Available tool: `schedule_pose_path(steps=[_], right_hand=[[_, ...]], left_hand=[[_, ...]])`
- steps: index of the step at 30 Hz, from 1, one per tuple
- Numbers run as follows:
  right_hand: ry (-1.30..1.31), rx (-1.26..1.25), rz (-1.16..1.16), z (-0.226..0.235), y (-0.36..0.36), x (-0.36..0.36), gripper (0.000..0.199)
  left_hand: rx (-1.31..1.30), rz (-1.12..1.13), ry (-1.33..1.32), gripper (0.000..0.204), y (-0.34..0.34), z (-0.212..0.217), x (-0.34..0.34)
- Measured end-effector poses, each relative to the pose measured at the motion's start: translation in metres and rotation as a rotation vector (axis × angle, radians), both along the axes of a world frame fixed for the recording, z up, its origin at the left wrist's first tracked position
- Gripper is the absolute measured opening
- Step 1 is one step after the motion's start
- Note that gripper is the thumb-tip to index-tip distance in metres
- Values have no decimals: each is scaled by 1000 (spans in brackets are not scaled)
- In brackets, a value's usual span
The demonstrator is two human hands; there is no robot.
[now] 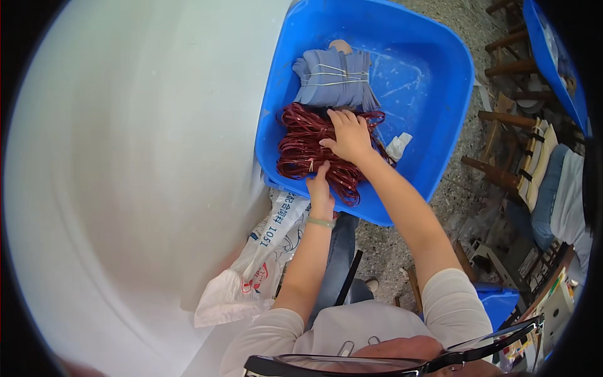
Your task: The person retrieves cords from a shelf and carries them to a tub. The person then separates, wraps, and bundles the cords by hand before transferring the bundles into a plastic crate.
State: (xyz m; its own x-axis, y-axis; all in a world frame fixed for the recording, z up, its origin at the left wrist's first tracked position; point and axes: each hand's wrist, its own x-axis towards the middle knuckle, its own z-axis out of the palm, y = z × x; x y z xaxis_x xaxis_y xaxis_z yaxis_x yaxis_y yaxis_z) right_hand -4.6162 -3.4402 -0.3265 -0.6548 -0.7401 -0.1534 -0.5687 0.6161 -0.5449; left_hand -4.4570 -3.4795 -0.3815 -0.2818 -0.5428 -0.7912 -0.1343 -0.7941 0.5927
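Note:
Several bundles of shiny dark red strips (300,143) are heaped in the near left part of a blue plastic tub (433,125). My right hand (352,138) lies over the far bundles from above, thumb and fingers spread apart. Closed at the near side of the heap, my left hand (320,191) has its thumb against a bundle; most of its fingers are hidden below the strips. Beyond the heap lies a stack of grey-blue flat pieces (336,94), bound with pale rubber bands. A crumpled white scrap (398,146) rests to the right of the strips.
A smooth pale surface (144,125) fills the left side. A white printed sack (251,283) hangs beneath the tub's near left corner. Wooden stools (509,125), folded cloth (571,188) and another blue tub (559,56) stand at the right, on a speckled floor (389,251).

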Motion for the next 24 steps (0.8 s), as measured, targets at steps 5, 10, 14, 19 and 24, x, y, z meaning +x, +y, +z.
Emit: schedule_pose_path(steps=[5,10,14,19,24], right_hand=[[-280,-330,-393,51,99,77,43],[-721,-152,-354,114,202,221,36],[-909,114,-551,136,322,342,35],[-958,58,-1039,178,393,493,34],[-1200,-145,-1599,190,427,672,35]], left_hand=[[-239,-239,41,78,47,9,-23],[-811,-184,-176,80,-23,-64,-10],[-546,-511,-137,74,47,-14,-23],[-952,-773,-536,74,66,117,22],[-850,-1415,17,59,203,158,125]])
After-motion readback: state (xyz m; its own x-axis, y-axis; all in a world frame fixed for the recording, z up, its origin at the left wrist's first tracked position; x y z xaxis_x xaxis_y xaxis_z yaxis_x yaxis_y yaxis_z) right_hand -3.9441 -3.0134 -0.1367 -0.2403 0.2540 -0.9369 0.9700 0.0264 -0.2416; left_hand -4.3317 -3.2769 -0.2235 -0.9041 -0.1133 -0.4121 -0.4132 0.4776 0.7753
